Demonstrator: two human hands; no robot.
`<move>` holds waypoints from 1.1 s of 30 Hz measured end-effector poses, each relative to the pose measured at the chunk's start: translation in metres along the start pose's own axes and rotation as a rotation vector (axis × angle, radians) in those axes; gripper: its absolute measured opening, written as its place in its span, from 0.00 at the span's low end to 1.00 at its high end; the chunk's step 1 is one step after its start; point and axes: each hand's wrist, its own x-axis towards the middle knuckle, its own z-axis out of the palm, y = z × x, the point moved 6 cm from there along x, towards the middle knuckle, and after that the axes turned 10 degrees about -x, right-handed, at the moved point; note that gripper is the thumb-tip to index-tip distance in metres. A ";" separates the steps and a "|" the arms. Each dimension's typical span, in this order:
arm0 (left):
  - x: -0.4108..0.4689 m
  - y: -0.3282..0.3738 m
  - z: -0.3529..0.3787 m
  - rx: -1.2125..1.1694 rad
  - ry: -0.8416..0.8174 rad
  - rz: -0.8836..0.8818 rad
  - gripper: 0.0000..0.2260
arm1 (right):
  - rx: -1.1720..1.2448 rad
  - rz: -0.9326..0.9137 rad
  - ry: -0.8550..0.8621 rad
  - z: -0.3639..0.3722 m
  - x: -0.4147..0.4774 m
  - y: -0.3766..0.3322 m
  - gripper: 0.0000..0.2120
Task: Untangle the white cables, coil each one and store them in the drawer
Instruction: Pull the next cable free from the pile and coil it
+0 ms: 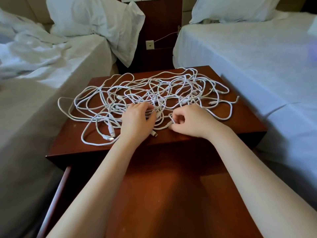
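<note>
The white cables [151,98] lie in one loose tangle spread over the dark wooden tabletop [243,121]. The heap's long axis runs left to right, tilted a little from near left to far right. Loops spill out to the left edge. At the far right a single end [237,98] sticks out past the heap, its plug pointing right. Two USB plugs [109,136] lie side by side at the near left of the tangle, pointing toward the near edge.

Both hands are down on the near middle of the heap, close together but not touching. The left hand [137,120] lies palm down with its fingers curled into a bunch of strands. A small plug [154,134] shows just to the right of its wrist. The right hand [188,120] is bent into a loose fist, thumb and fingers pinching a loop of cable that rises just to its left.

Below the near edge the drawer [57,193] stands pulled open under both forearms, its wooden floor bare where visible.

A bed with rumpled sheets [42,57] flanks the left side and a smoother bed [248,57] the right. A wall socket [149,44] sits on the dark panel between them.
</note>
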 end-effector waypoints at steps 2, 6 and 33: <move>-0.001 0.003 -0.002 -0.018 0.032 0.027 0.11 | 0.085 -0.038 0.076 -0.007 0.000 -0.003 0.07; -0.002 0.016 -0.009 -0.165 0.052 0.119 0.17 | 0.356 -0.170 0.264 -0.038 -0.005 -0.014 0.10; -0.025 0.043 -0.021 -0.928 -0.660 -0.267 0.19 | 0.250 -0.306 0.498 -0.049 -0.008 -0.030 0.09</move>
